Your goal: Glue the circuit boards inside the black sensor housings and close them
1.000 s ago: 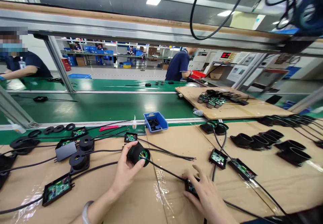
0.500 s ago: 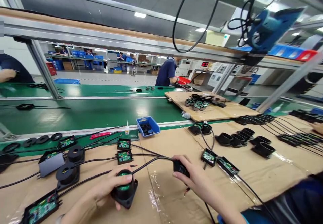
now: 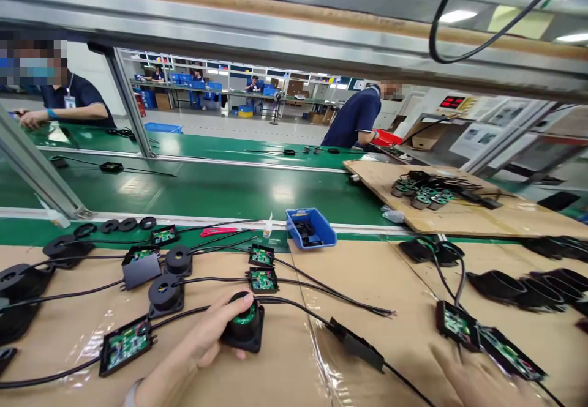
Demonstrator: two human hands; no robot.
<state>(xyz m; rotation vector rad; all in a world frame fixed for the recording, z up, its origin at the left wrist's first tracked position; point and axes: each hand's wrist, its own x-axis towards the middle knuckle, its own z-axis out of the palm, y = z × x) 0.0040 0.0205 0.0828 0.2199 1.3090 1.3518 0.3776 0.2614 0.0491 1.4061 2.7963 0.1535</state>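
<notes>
- While the right hand (image 3: pixel 473 375) blurs with fingers apart, holding nothing visible, just beside an open circuit-board box (image 3: pixel 458 325), the left hand (image 3: pixel 209 335) is clamped on a round black housing (image 3: pixel 245 332).
- That housing sits between left thumb and fingers, thumb over its top rim; whether it touches the cardboard (image 3: pixel 280 376), I cannot tell!
- From beside it, a black cable (image 3: pixel 298 305) runs to a long black case (image 3: pixel 359 347), lying between the hands, touching neither.
- Beyond, a blue tray (image 3: pixel 327 235) of black parts, white bottle (image 3: pixel 267 227) alongside.
- Farther off, a co-worker (image 3: pixel 354 116) leans over the green surface (image 3: pixel 257 185).
</notes>
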